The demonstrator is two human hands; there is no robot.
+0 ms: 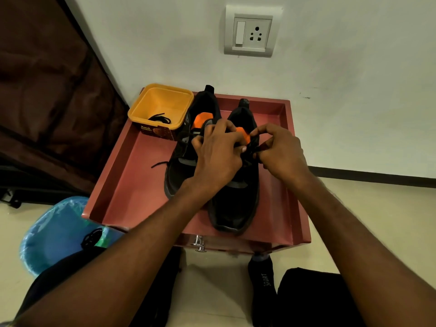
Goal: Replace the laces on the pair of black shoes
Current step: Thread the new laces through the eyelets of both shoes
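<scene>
Both hands' fingers (259, 131) pinch the right shoe's lace (253, 149); yellow tub (162, 107) and left shoe (181, 159) crowd alongside.

White wall (141, 43) — switch socket (250, 31); beige floor (354, 208), brown curtain (42, 90)

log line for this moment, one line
step: lacing right-side shoe | left hand: pinching lace | right hand: pinching lace | spare lace in yellow tub

Black shoes (233, 199) showing matt cloth uppers; yellow tub (162, 107) at ten o'clock looking smooth plastic; red tray (132, 185) gleaming faintly, smooth; metal handle (199, 243) at six o'clock shining.
</scene>
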